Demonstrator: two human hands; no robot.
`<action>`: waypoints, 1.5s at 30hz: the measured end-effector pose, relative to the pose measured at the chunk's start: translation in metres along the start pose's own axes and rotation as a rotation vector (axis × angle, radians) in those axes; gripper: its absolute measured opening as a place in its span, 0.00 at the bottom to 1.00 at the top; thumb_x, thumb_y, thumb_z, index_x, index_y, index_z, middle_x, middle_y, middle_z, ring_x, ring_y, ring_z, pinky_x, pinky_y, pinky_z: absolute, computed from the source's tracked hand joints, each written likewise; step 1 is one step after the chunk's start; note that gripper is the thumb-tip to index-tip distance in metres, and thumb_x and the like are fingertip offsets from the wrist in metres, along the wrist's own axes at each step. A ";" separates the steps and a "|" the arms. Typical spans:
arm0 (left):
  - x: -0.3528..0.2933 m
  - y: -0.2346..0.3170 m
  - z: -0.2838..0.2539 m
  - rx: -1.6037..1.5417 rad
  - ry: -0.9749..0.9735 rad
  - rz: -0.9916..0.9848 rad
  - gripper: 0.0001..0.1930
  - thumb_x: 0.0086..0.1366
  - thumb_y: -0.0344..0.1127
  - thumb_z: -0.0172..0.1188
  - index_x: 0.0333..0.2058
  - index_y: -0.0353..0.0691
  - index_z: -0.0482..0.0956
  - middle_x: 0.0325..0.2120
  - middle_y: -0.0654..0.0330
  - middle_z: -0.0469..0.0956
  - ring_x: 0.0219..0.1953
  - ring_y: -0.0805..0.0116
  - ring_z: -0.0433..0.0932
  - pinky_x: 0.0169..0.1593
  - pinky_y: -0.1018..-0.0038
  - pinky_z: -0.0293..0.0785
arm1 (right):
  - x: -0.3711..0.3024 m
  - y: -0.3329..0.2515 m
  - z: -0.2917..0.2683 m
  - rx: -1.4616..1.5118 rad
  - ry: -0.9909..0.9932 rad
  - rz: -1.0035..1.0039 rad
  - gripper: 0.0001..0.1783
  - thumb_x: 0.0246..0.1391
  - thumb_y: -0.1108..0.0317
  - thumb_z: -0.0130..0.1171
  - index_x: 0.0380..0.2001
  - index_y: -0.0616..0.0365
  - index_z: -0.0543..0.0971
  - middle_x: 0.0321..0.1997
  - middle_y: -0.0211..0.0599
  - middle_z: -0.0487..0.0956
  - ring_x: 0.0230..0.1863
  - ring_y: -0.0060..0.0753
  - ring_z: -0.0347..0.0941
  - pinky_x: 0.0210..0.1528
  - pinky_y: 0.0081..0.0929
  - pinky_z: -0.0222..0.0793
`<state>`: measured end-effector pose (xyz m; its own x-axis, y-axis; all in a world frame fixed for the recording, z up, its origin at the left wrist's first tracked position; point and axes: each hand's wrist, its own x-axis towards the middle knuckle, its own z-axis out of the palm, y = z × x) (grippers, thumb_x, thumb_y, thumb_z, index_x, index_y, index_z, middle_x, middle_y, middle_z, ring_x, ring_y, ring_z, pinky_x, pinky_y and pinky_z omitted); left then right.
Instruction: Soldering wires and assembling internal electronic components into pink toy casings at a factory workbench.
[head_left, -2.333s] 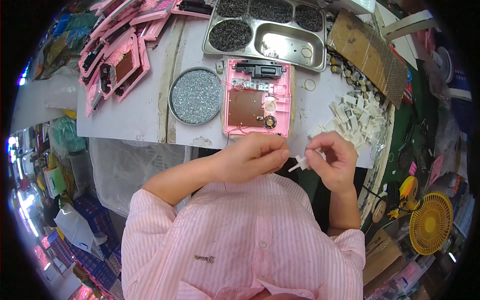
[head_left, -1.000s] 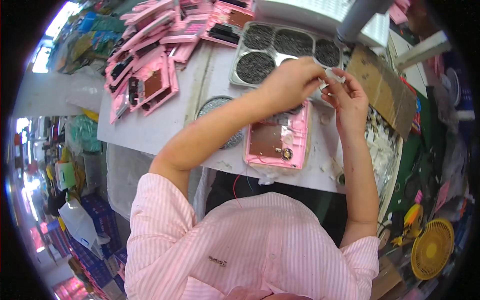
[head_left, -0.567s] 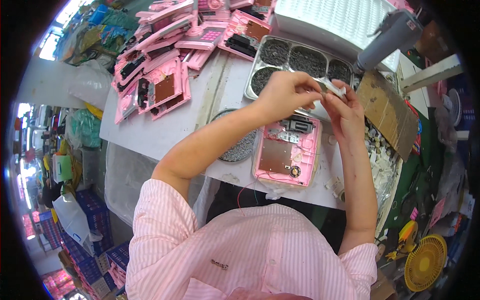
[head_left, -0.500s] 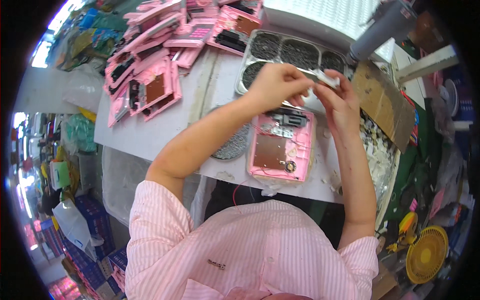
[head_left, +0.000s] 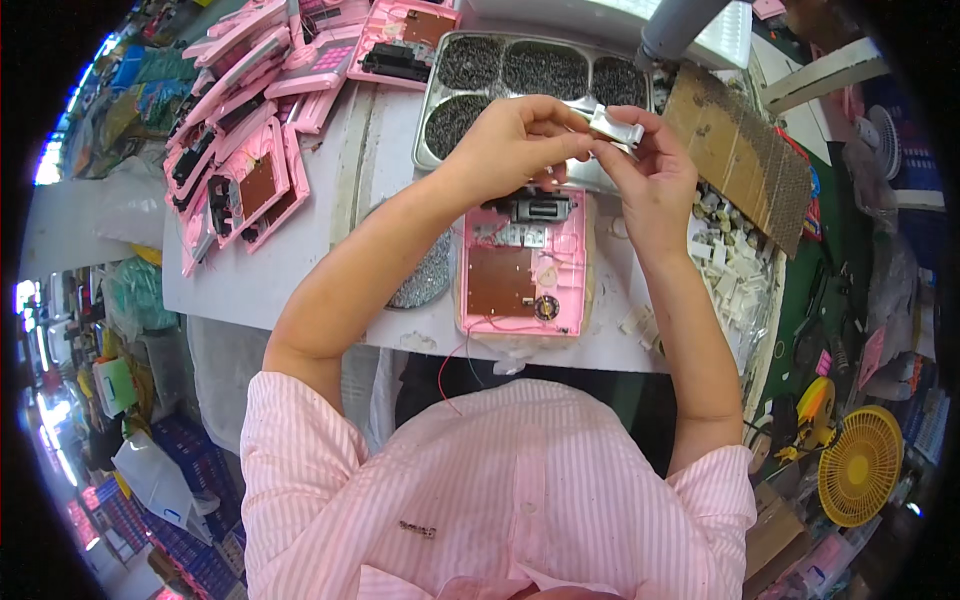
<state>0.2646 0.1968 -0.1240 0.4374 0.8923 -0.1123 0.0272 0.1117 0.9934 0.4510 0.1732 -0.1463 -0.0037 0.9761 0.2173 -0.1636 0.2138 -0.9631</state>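
A small white plastic part (head_left: 618, 130) is held between my two hands above the near edge of a metal compartment tray (head_left: 422, 135). My right hand (head_left: 655, 175) grips it with thumb and fingers. The closed fingertips of my left hand (head_left: 520, 145) meet its left end; whether they also hold something tiny is hidden. Below my hands, an open pink plastic casing (head_left: 573, 290) lies on the table, with a brown circuit board (head_left: 500, 275), a black part near its top and thin wires. One red wire (head_left: 442, 375) hangs over the table edge.
Dark screws (head_left: 545, 68) fill the tray compartments. Several pink casings (head_left: 265, 185) are piled at the left. A round dish of small metal pieces (head_left: 425, 275) sits under my left forearm. Loose white parts (head_left: 735, 260) and cardboard (head_left: 740, 150) lie right. A grey tool (head_left: 680, 28) hangs overhead.
The white part has turned and shows more of its shape between my fingers. The whole view has shifted, so the table and casings appear further left and higher.
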 end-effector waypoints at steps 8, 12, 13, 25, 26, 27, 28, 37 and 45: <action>-0.094 -0.008 0.019 -0.270 -0.059 -0.177 0.13 0.73 0.32 0.55 0.52 0.32 0.78 0.28 0.66 0.76 0.26 0.81 0.71 0.29 0.83 0.66 | -0.095 -0.044 -0.033 -0.229 -0.105 -0.001 0.18 0.51 0.79 0.69 0.47 0.65 0.82 0.46 0.39 0.83 0.46 0.28 0.79 0.50 0.27 0.75; -0.121 -0.021 0.042 -0.473 -0.157 -0.305 0.14 0.75 0.32 0.53 0.53 0.31 0.77 0.29 0.66 0.75 0.25 0.81 0.68 0.27 0.83 0.62 | -0.121 -0.045 -0.033 -0.388 -0.214 -0.151 0.16 0.47 0.80 0.71 0.42 0.64 0.84 0.39 0.41 0.84 0.40 0.32 0.81 0.42 0.27 0.75; -0.124 -0.024 0.044 -0.502 -0.144 -0.309 0.13 0.75 0.32 0.53 0.52 0.31 0.77 0.30 0.66 0.75 0.24 0.82 0.67 0.27 0.84 0.62 | -0.122 -0.044 -0.031 -0.409 -0.234 -0.190 0.16 0.46 0.80 0.71 0.41 0.64 0.84 0.37 0.41 0.84 0.38 0.33 0.81 0.40 0.27 0.74; -0.151 -0.009 0.044 -0.377 -0.205 -0.392 0.11 0.73 0.30 0.55 0.50 0.30 0.77 0.30 0.66 0.77 0.25 0.81 0.72 0.28 0.81 0.68 | -0.126 -0.053 -0.028 -0.460 -0.520 -0.234 0.18 0.48 0.79 0.69 0.45 0.63 0.83 0.37 0.42 0.85 0.36 0.42 0.82 0.41 0.30 0.78; -0.154 -0.001 0.042 -0.321 -0.188 -0.335 0.12 0.72 0.30 0.57 0.50 0.31 0.78 0.29 0.66 0.77 0.26 0.82 0.72 0.28 0.82 0.69 | -0.132 -0.053 -0.035 -0.203 -0.439 -0.014 0.17 0.51 0.77 0.67 0.46 0.64 0.82 0.39 0.44 0.85 0.38 0.42 0.82 0.42 0.31 0.78; -0.158 0.009 0.039 -0.266 -0.172 -0.278 0.12 0.71 0.30 0.59 0.50 0.32 0.78 0.29 0.66 0.77 0.26 0.82 0.73 0.28 0.82 0.69 | -0.142 -0.050 -0.045 0.055 -0.348 0.202 0.16 0.54 0.76 0.66 0.47 0.65 0.81 0.41 0.47 0.84 0.40 0.43 0.83 0.43 0.32 0.79; -0.161 0.013 0.034 -0.210 -0.162 -0.221 0.13 0.69 0.30 0.61 0.50 0.32 0.78 0.29 0.66 0.78 0.26 0.83 0.73 0.28 0.83 0.69 | -0.152 -0.044 -0.057 0.313 -0.241 0.409 0.16 0.56 0.74 0.64 0.48 0.66 0.80 0.43 0.49 0.84 0.42 0.44 0.83 0.45 0.33 0.80; -0.108 -0.056 0.057 1.078 0.200 0.326 0.10 0.59 0.39 0.66 0.32 0.39 0.81 0.25 0.57 0.76 0.29 0.53 0.78 0.35 0.59 0.71 | -0.140 -0.025 -0.088 0.508 -0.172 0.507 0.22 0.68 0.59 0.56 0.57 0.62 0.69 0.61 0.65 0.73 0.55 0.52 0.79 0.53 0.35 0.78; -0.098 -0.040 0.081 0.924 0.087 0.475 0.05 0.57 0.31 0.67 0.33 0.40 0.82 0.26 0.60 0.78 0.28 0.57 0.79 0.32 0.64 0.75 | -0.133 -0.037 -0.130 0.097 0.229 0.208 0.17 0.66 0.66 0.58 0.53 0.64 0.74 0.53 0.51 0.81 0.48 0.33 0.80 0.47 0.26 0.75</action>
<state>0.2938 0.0693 -0.1507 0.5179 0.7892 0.3302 0.5627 -0.6050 0.5634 0.5853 0.0409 -0.1603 0.1728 0.9843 -0.0349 -0.2763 0.0144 -0.9610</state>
